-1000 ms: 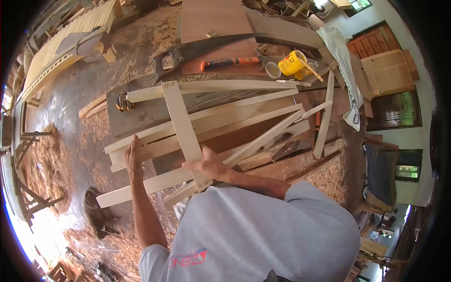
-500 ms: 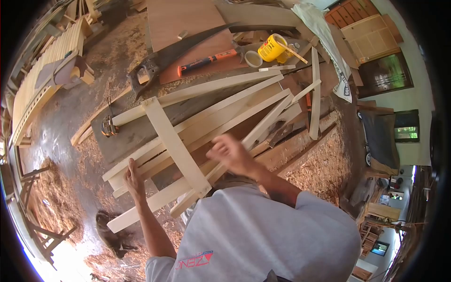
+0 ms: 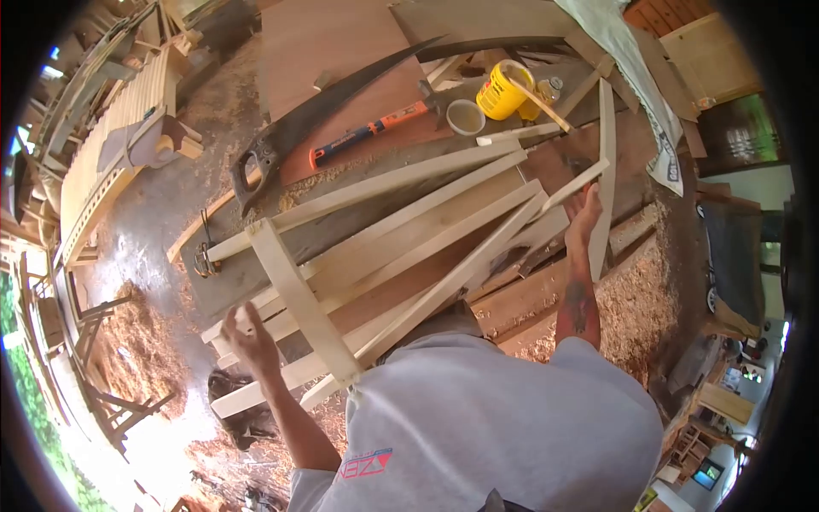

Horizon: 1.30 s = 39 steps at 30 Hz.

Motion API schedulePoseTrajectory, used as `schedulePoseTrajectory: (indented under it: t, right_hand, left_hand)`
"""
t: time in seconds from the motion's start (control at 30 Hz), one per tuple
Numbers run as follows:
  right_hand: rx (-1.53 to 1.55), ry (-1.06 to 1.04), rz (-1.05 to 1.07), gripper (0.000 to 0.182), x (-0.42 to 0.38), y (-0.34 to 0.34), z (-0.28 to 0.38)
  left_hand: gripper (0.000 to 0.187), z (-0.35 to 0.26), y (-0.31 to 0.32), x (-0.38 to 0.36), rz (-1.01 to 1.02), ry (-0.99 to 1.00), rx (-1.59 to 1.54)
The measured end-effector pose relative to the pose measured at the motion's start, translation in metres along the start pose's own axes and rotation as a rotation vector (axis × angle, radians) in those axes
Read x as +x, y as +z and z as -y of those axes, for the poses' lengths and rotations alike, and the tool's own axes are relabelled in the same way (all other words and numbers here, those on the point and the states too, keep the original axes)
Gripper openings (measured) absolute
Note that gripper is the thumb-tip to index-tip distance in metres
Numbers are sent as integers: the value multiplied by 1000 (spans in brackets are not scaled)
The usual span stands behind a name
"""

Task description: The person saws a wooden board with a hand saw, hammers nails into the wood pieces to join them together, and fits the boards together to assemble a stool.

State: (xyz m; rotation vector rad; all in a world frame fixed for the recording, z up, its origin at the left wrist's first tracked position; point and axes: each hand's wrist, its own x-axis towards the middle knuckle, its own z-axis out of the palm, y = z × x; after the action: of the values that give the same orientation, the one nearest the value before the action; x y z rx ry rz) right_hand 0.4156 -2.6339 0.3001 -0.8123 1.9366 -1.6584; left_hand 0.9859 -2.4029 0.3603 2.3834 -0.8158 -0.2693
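A frame of pale planed wood lies in front of me, with a cross board [image 3: 299,294] over several long slats [image 3: 401,252]. My left hand [image 3: 249,343] is just above the slats' left ends, fingers bent and apart, holding nothing. On the right, my right hand [image 3: 583,213] reaches past the frame to a short wooden strip [image 3: 576,185], its fingers closed against the strip's underside. A dark metal tool part [image 3: 580,162] shows just beyond. Whatever those fingers hold is hidden.
Beyond the frame lie a handsaw [image 3: 316,94], an orange-and-blue-handled hammer [image 3: 371,135], a small tub [image 3: 466,117] and a yellow container [image 3: 505,90] with a stick. A tape measure [image 3: 205,258] sits left. Wood shavings [image 3: 636,307] cover the ground at right.
My right hand has swung from the middle of the frame out to the short strip at the right. My left hand has come off the slats' ends. The view has shifted slightly.
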Motion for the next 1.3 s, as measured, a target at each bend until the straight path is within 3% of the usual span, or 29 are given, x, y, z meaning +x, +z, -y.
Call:
schedulePoseTrajectory:
  t: [0.03,0.07,0.13,0.17,0.23,0.27,0.33,0.4,0.43,0.6,0.63,0.77,0.83,0.93,1.07,1.2,1.3]
  right_hand:
    - [243,186,210,67,5,3,-11]
    - [214,214,287,71,-3,8,-6]
    - [-32,20,361,63,9,13,-39]
    - [-26,37,376,63,8,16,-42]
    - [135,148,205,41,-3,30,-32]
    - [201,34,187,28,-3,35,-35]
    - [254,95,192,24,1,34,-39]
    - [239,-5,173,23,-15,43,-11]
    - [260,38,114,24,-22,47,1]
    - [278,117,44,22,-31,28,12]
    - [365,127,67,20,-19,15,-15]
    - [425,137,67,23,-40,-1,12]
    - [413,132,104,25,-46,-11,25]
    - [412,43,80,25,-59,-16,55]
    - [460,80,38,25,-65,-35,72]
    - [335,-188,83,23,-81,-60,97]
    - [356,-266,-94,22,-114,-61,145]
  left_hand:
    - [69,0,13,2,42,36,2]
    - [71,1,27,4,87,69,10]
    - [71,-21,47,3,222,54,-91]
    - [67,-37,53,5,257,86,29]
    - [63,-56,64,14,265,96,167]
    - [58,-54,76,22,229,14,69]
    - [53,-34,87,30,166,-69,-25]
    - [50,-15,92,40,341,-94,-570]
    - [47,-43,77,36,370,-117,-516]
    - [44,-42,75,33,350,-146,-426]
    - [45,-39,72,34,367,-144,-427]
    - [50,-37,64,36,314,-137,-209]
    - [43,-33,65,38,307,-92,-158]
    - [46,-31,59,38,351,-84,-232]
    - [55,-42,39,34,386,-123,-244]
    - [56,-39,30,37,443,-61,-185]
    - [56,-34,17,36,458,-12,-211]
